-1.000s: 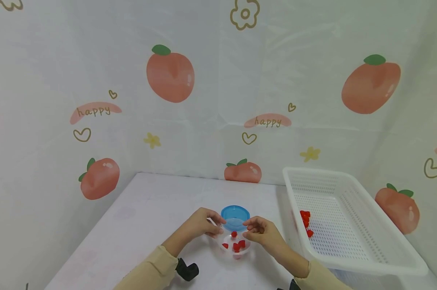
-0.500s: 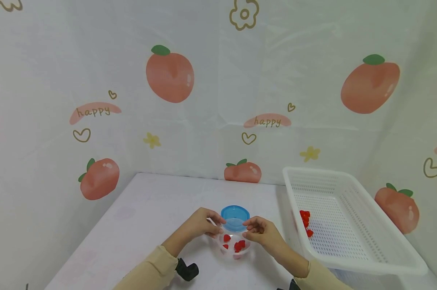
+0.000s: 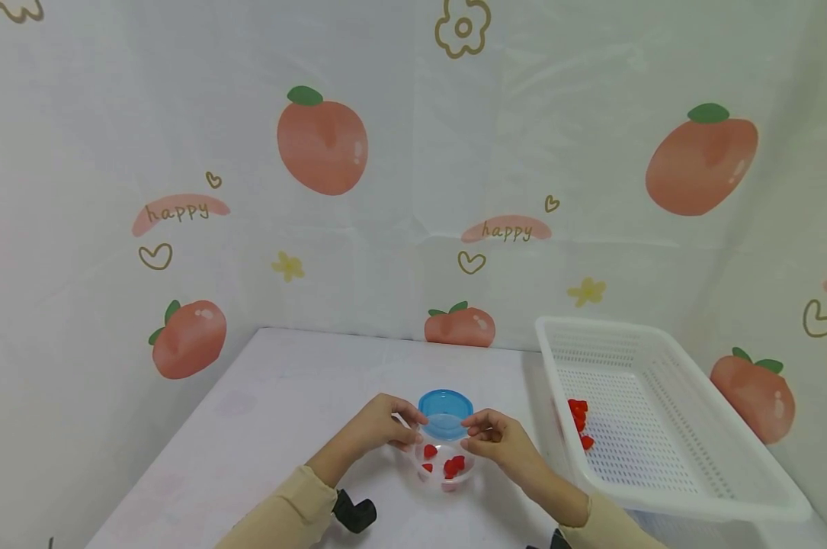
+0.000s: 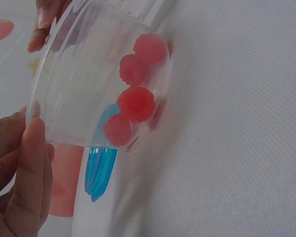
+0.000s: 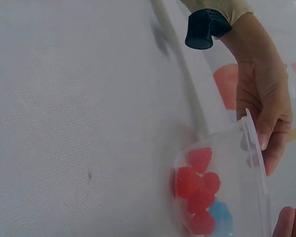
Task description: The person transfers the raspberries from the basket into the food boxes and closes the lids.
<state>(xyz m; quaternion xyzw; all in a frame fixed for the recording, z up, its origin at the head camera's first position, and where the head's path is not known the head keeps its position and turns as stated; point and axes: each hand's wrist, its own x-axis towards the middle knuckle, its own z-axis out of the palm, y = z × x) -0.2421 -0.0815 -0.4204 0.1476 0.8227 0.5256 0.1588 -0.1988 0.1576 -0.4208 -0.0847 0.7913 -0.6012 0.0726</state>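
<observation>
A clear plastic tub (image 3: 464,482) stands on the table with several red raspberries (image 4: 136,104) on its bottom. My left hand (image 3: 379,424) pinches the tub's rim on the left, thumb and fingers on either side of it. At the opposite side, my right hand (image 3: 499,441) grips the rim with its fingertips; in the right wrist view, only the tips of its fingers show at the lower right corner. Just behind the tub lies a round blue lid (image 3: 444,402), partly seen through the clear wall in the left wrist view.
A large white perforated basket (image 3: 660,499) stands at the right, several raspberries (image 3: 578,414) along its left inner side. The white table (image 3: 303,374) ends at a fruit-print backdrop. A black wrist mount (image 3: 354,512) is on the left forearm.
Inside the tub, a raspberry has shifted from the back middle to the left, and the others have settled slightly. Both hands stay in place at the rim.
</observation>
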